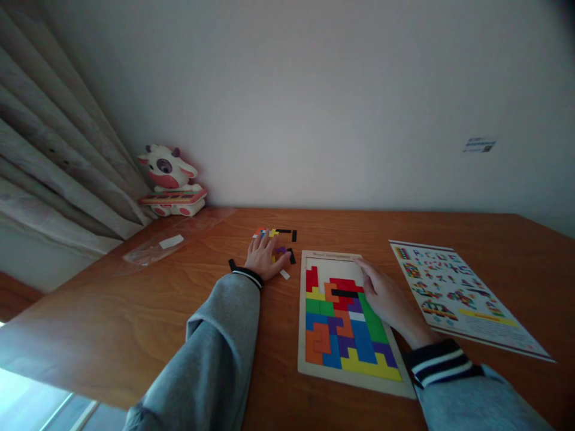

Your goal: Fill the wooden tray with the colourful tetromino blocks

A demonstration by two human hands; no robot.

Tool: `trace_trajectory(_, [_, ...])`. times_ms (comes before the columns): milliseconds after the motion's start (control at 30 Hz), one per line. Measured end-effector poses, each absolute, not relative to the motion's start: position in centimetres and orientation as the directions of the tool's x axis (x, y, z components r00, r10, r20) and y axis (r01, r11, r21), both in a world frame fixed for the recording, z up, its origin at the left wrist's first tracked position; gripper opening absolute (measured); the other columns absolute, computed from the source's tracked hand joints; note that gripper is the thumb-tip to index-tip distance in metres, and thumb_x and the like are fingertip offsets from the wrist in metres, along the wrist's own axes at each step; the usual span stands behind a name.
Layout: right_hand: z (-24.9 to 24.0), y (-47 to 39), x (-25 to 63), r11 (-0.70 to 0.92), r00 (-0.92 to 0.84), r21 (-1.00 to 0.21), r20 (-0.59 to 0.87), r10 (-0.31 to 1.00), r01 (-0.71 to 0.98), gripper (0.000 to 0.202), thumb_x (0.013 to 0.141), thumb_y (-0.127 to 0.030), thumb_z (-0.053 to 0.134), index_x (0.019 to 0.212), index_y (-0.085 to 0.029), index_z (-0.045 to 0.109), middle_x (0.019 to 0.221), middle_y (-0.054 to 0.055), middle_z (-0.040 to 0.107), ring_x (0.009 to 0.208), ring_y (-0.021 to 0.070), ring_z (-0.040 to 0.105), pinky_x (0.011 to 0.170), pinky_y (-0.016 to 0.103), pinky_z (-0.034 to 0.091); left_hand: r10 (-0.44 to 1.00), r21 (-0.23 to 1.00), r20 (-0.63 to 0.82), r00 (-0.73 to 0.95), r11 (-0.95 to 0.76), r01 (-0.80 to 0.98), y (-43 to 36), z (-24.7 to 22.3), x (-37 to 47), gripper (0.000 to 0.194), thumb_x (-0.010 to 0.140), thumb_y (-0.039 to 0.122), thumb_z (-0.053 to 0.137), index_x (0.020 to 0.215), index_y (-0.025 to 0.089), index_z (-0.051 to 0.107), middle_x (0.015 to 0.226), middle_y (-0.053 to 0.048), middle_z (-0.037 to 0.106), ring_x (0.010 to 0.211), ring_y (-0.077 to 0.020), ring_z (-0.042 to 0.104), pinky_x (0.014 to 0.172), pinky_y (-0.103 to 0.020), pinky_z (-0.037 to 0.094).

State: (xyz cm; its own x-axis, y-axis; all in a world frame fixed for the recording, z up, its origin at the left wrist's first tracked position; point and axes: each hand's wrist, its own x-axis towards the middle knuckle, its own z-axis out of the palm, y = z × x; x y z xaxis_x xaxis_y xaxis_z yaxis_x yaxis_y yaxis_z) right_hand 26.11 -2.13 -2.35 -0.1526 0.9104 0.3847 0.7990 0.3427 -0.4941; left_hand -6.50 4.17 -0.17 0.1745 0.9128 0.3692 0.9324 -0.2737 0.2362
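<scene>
A wooden puzzle board (302, 335) lies on the brown table, mostly filled with red, orange, green, blue, purple and yellow pieces; bare wood shows along its top. My right hand (380, 293) rests over the board's upper right edge, fingers pointing at the top corner, and whether it grips anything is hidden. Left of the board, my left hand (264, 257) lies with fingers spread over a group of loose pieces. Black pieces (294, 236), a white piece (284, 275) and yellow and purple ones show around its fingers.
A printed pattern sheet (462, 287) lies right of the board. At the back left stands a cow toy with a keyboard (173, 179), near a clear plastic bag (150, 252). A curtain (58, 149) hangs at the left, and a wall rises behind the table (179, 317).
</scene>
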Motion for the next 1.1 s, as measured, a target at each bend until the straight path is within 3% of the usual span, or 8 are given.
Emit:
trace_trajectory(233, [-2.7,-2.0,26.2,0.348,-0.149,-0.489,0.401,0.904,0.8,0.052,0.088,-0.013,0.038,0.139,-0.021,0.048,0.138,0.012,0.057,0.127,0.0252,0.055,0.108,0.049,0.044,0.969,0.348,0.245,0.033,-0.12,0.93,8.3,0.0,-7.1,0.074,0.087,0.075,0.039,0.145,0.03,0.043,0.16,-0.009,0.025,0.146,-0.043,0.017,0.113,-0.066,0.018])
trace_trajectory(333, [-2.7,-2.0,26.1,0.336,-0.137,-0.488,0.398,0.907,0.806,0.052,0.09,-0.014,0.036,0.14,-0.02,0.046,0.138,0.013,0.057,0.127,0.0256,0.055,0.108,0.049,0.043,0.971,0.329,0.211,0.113,-0.179,0.927,9.2,0.2,-7.1,0.08,0.083,0.079,0.04,0.149,0.033,0.034,0.161,-0.006,0.02,0.146,-0.0447,0.014,0.113,-0.067,0.015])
trace_trajectory(467, [-2.5,-2.0,26.0,0.33,-0.129,-0.49,0.398,0.908,0.807,0.051,0.09,-0.015,0.037,0.14,-0.02,0.046,0.137,0.013,0.058,0.124,0.0261,0.057,0.106,0.049,0.046,0.958,0.304,0.141,0.252,-0.283,0.909,10.0,0.3,-6.7,0.075,0.086,0.077,0.035,0.151,0.04,0.028,0.161,-0.001,0.02,0.146,-0.0439,0.013,0.113,-0.068,0.011])
trace_trajectory(667, [-2.8,-1.8,26.0,0.334,-0.124,-0.481,0.417,0.9,0.811,0.05,0.09,-0.015,0.037,0.138,-0.019,0.047,0.137,0.014,0.059,0.125,0.0249,0.057,0.106,0.049,0.045,0.914,0.215,0.11,0.391,-0.406,0.888,11.1,-0.3,-6.0,0.064,0.089,0.074,0.035,0.144,0.042,0.042,0.158,-0.001,0.03,0.146,-0.0389,0.018,0.114,-0.066,0.003])
trace_trajectory(1100, [-3.3,-1.8,26.5,0.333,-0.11,-0.484,0.432,0.895,0.809,0.046,0.091,-0.017,0.04,0.136,-0.023,0.049,0.133,0.012,0.062,0.12,0.0263,0.061,0.102,0.049,0.048,0.881,0.167,0.241,0.408,-0.452,0.876,6.2,0.2,-6.9,0.061,0.089,0.066,0.046,0.136,0.029,0.056,0.149,-0.005,0.046,0.137,-0.0331,0.038,0.115,-0.052,0.025])
